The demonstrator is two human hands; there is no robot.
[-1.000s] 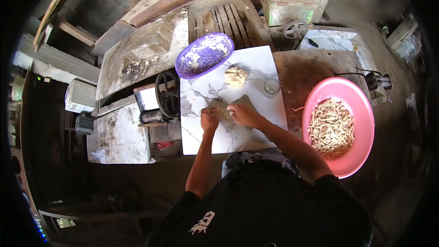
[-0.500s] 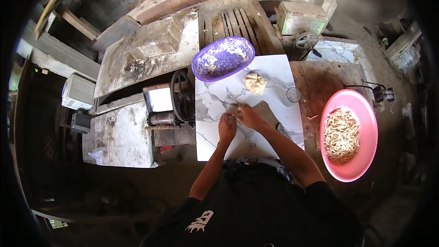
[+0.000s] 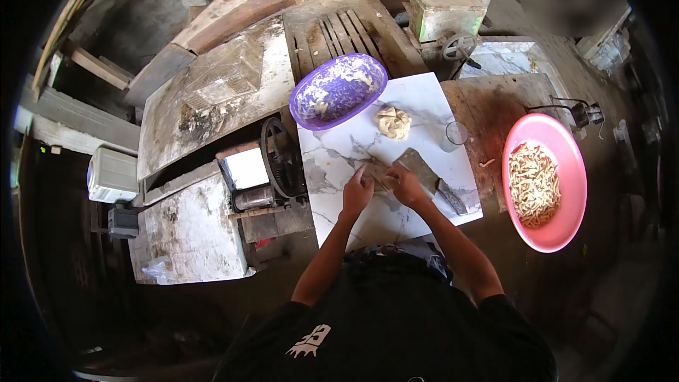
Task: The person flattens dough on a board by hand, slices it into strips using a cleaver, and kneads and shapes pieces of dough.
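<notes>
Both hands are over the white marble-patterned table, fingers closed. My left hand (image 3: 358,189) is a little to the left of my right hand (image 3: 405,185). Something small and brownish seems to lie between them, too unclear to name. Right beside my right hand is a cleaver (image 3: 419,168), its wide grey blade flat on the table and its dark handle pointing to the near right. Beyond the hands sits a pale lump of dough (image 3: 393,122). A purple basin (image 3: 297,119) smeared with pale dough stands at the table's far left corner.
A drinking glass (image 3: 455,136) stands near the table's right edge. Farther right, a pink basin (image 3: 571,201) holds many pale dough strips. Left of the table is a roller machine with a dark wheel (image 3: 281,158). A metal box (image 3: 447,15) stands behind.
My hands have moved apart and my right hand has shifted right. The cleaver's handle shows more fully now. The whole view has turned slightly, while the dough and basins keep their places.
</notes>
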